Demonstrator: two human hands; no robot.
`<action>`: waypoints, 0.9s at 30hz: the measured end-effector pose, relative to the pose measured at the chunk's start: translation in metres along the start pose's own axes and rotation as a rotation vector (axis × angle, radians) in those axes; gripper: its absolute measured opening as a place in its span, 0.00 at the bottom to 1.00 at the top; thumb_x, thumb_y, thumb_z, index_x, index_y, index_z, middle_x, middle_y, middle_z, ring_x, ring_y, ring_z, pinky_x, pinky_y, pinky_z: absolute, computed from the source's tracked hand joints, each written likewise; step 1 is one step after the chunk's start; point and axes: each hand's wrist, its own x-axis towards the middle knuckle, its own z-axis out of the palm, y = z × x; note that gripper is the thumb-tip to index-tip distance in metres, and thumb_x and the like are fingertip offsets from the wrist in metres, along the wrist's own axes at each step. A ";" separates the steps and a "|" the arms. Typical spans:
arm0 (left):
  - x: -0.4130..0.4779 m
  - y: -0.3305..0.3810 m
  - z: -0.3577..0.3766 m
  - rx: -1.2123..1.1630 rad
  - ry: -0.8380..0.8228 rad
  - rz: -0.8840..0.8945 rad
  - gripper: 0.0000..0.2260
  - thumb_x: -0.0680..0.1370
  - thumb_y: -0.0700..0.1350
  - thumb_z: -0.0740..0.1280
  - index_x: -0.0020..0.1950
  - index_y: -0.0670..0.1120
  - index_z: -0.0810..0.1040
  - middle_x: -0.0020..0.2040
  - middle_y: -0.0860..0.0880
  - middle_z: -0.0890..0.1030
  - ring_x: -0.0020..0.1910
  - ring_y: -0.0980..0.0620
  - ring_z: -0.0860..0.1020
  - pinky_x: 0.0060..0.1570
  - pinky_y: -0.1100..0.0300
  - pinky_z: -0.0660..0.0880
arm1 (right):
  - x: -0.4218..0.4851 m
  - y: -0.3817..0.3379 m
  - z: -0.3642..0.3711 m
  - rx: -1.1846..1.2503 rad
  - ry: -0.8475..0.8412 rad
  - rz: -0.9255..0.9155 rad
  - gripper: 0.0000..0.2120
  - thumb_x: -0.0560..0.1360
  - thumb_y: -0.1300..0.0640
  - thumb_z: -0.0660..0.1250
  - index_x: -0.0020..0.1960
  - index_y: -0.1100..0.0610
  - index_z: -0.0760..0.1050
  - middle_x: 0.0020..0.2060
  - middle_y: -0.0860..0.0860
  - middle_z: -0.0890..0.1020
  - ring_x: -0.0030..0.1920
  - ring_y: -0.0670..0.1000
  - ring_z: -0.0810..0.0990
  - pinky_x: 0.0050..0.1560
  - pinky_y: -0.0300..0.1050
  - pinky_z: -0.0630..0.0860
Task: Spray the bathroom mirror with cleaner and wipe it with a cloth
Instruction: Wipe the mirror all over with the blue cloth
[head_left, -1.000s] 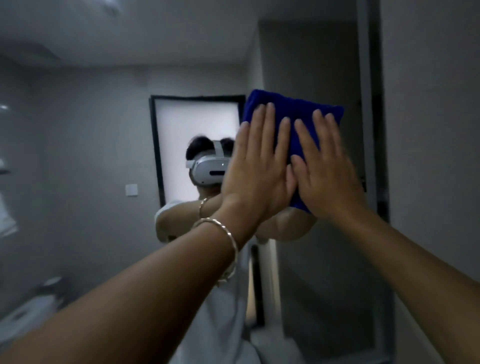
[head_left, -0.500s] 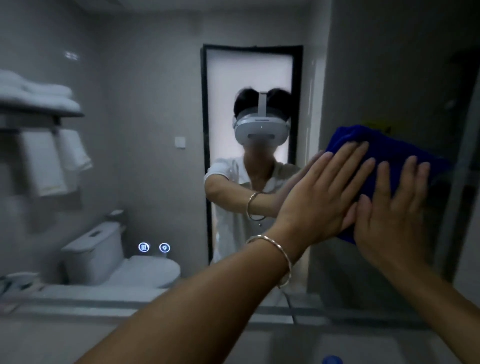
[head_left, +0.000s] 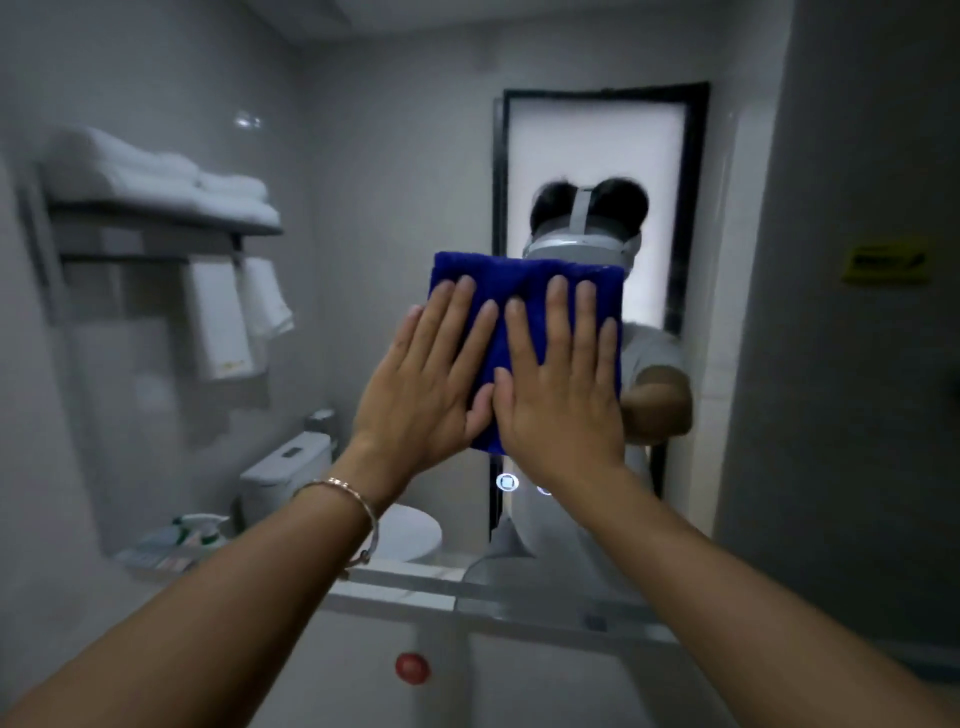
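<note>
So the cloth (head_left: 524, 296) slides left from where it was half a second ago. Back then it was out near the right edge of the mirror (head_left: 363, 218), and now it sits pretty much dead centre, covering the lower part of the reflected headset. The view has also dropped a bit, so more of the ledge under the glass shows.

Progress-wise, I'd say the spraying part is done and we're well into the wiping. What looks like the spray bottle (head_left: 200, 527) is parked down at the mirror's lower left corner with nobody touching it. It's blurry, though, and I can't tell if that's the real thing or its reflection. The left side of the glass still looks a bit hazy to me, so my guess is that stretch and the bottom strip are what's left. Honestly it's too dim to spot actual streaks.

Hands: both are flat, fingers straight and slightly spread, nothing curled or pinched. The left hand (head_left: 431, 384) presses the cloth's left half, with the outer edge of the palm hanging off onto bare glass. The right hand (head_left: 561, 400) presses the right half. The thumbs meet just beside each other at the cloth's lower middle. The folded blue cloth is sandwiched between palms and mirror.
</note>
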 end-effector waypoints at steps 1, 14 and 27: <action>-0.010 -0.021 0.002 0.006 -0.014 -0.029 0.28 0.80 0.53 0.48 0.76 0.40 0.51 0.75 0.37 0.53 0.75 0.41 0.53 0.73 0.47 0.55 | 0.008 -0.022 0.006 0.001 -0.001 -0.017 0.29 0.78 0.47 0.46 0.76 0.58 0.48 0.75 0.62 0.53 0.75 0.61 0.47 0.73 0.59 0.44; -0.222 -0.244 0.038 -0.075 -0.211 -0.252 0.30 0.79 0.53 0.50 0.76 0.40 0.47 0.76 0.37 0.48 0.75 0.40 0.49 0.73 0.46 0.50 | 0.005 -0.314 0.112 0.072 -0.139 -0.208 0.31 0.76 0.47 0.46 0.76 0.57 0.48 0.76 0.59 0.48 0.76 0.60 0.44 0.73 0.59 0.43; -0.340 -0.241 0.057 -0.197 -0.350 -0.260 0.34 0.75 0.51 0.53 0.75 0.36 0.44 0.73 0.32 0.48 0.74 0.35 0.50 0.72 0.45 0.48 | -0.093 -0.368 0.148 -0.007 -0.306 -0.282 0.33 0.78 0.45 0.53 0.77 0.55 0.47 0.76 0.58 0.37 0.76 0.57 0.40 0.74 0.56 0.40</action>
